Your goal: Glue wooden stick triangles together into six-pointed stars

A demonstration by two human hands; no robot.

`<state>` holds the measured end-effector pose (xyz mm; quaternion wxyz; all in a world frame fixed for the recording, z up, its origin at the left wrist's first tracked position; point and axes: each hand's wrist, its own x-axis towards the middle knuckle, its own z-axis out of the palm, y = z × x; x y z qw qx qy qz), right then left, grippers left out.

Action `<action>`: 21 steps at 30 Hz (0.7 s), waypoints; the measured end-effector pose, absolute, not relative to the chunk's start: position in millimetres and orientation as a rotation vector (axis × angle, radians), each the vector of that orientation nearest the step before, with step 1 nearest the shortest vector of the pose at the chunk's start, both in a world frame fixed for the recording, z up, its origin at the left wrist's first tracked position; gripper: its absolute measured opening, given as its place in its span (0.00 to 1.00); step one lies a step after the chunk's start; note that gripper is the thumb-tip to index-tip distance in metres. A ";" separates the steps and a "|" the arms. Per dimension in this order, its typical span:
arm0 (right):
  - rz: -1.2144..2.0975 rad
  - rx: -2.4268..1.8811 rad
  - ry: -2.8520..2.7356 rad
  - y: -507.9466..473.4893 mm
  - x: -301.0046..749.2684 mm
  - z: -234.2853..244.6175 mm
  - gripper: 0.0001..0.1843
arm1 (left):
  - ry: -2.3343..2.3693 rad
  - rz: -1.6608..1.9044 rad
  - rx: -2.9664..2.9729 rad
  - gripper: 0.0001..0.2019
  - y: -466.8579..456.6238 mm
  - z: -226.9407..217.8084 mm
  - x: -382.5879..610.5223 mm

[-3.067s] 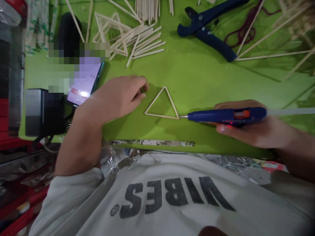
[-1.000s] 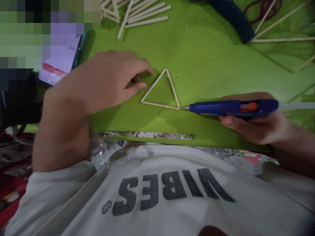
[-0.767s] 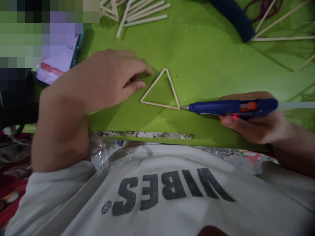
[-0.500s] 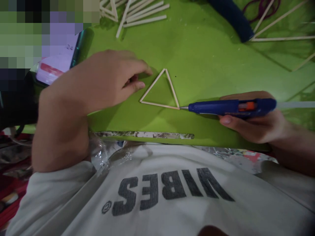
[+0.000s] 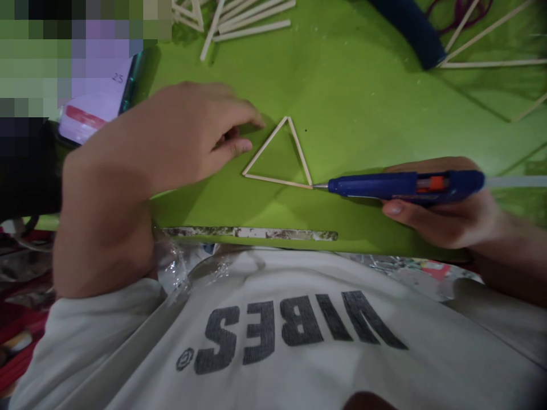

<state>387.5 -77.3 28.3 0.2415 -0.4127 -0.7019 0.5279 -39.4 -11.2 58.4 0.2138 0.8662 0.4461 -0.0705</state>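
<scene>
shirt (image 5: 299,376): "vibes". phone (image 5: 83,114) behind left hand (image 5: 209,134): "25". right hand (image 5: 444,219) wrapped round glue gun (image 5: 371,185), long axis crosswise, nozzle (image 5: 321,186) pointing left at stick triangle (image 5: 277,181) corner, between hands. left hand loosely spread.

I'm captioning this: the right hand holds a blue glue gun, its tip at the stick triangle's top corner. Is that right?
Not quite: the head view shows the tip at the lower right corner of the stick triangle, not the top. The right hand does hold the blue glue gun.

Craft workspace (image 5: 350,108): glue gun (image 5: 371,185), sticks (image 5: 278,181)
</scene>
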 end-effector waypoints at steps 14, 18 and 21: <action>1.421 -1.187 -1.935 -79.6 392.4 24.6 0.15 | 1.259 -0.207 2.328 0.36 -10.9 59.9 -37.2; 1.416 -1.178 -1.948 -79.9 395.3 25.1 0.14 | 1.247 -0.199 2.358 0.35 -10.2 59.7 -38.6; 1.418 -1.174 -1.949 -80.2 394.9 25.1 0.13 | 1.240 -0.198 2.371 0.35 -9.5 59.4 -39.4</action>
